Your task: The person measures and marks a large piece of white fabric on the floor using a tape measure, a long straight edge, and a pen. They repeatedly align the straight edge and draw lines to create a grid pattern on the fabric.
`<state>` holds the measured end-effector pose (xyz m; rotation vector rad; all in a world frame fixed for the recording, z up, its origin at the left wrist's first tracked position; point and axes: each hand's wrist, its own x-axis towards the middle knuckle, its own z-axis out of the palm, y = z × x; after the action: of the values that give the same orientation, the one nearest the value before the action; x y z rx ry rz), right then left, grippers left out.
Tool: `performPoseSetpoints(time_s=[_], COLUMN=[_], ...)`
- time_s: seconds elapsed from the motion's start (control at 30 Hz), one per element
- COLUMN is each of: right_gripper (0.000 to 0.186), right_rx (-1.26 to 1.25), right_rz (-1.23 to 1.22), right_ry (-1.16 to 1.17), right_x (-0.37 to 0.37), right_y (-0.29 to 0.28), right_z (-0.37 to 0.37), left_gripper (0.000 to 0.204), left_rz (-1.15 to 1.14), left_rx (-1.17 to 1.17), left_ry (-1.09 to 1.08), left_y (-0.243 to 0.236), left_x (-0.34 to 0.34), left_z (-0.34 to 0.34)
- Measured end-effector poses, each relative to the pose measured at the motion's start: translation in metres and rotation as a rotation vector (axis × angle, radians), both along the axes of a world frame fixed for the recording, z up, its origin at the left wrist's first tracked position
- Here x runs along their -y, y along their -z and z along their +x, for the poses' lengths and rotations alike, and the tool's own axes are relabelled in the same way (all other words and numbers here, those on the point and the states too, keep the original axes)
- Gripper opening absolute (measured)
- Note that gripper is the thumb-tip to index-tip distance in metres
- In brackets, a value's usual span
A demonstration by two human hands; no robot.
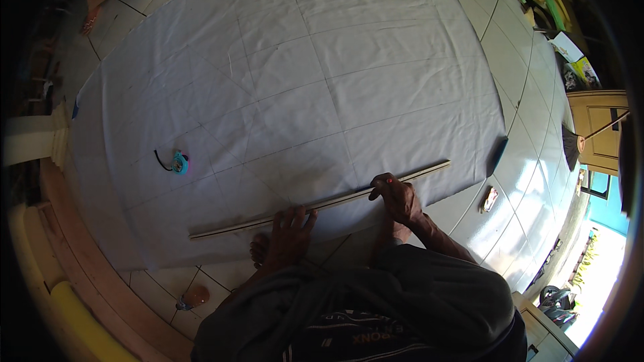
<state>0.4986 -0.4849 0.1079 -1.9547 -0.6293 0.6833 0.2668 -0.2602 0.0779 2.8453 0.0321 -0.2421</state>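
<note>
A long, thin wooden strip (335, 199) lies slantwise across the near part of a large pale cloth (282, 114) on the floor. My left hand (290, 236) rests with spread fingers on the strip's left half, pressing it against the cloth. Toward the strip's right half, my right hand (400, 202) is closed, its fingers touching the strip's edge. A small red end shows at those fingers; the rest of what they pinch is hidden. Faint straight lines cross the cloth in a grid. A turquoise tape measure (179, 163) with a black strap lies on the cloth at the left.
Pale floor tiles (469, 214) surround the cloth. A dark blue flat object (497, 155) sits at its right edge, with a small white-and-red packet (490, 200) nearby. A clear cup or bottle (193, 297) stands at the lower left. A broom (574, 141) leans at the right.
</note>
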Motion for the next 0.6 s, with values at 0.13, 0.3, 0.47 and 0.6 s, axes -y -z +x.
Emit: performPoseSetpoints(time_s=[0.13,0.3,0.47,0.6], right_gripper=[0.014,0.009,0.032,0.045], right_rx=[0.572,0.209,0.628,0.752], right_rz=[-0.04,-0.07,-0.069,-0.21], right_ry=[-0.316,0.139,-0.153,-0.27], right_x=[0.006,0.032,0.03,0.031], right_y=[-0.009,-0.037,-0.013,0.018], right_z=[0.017,0.031,0.021,0.001], left_gripper=[0.047,0.046,0.04,0.034], left_rz=[-0.005,-0.062,-0.175,-0.236], left_rx=[0.018,0.035,0.182,0.289], left_ry=[-0.013,-0.041,-0.056,-0.062], left_y=[0.001,-0.001,0.019,0.031], left_x=[0.0,0.001,-0.01,-0.021], left_z=[0.0,-0.001,0.002,0.005])
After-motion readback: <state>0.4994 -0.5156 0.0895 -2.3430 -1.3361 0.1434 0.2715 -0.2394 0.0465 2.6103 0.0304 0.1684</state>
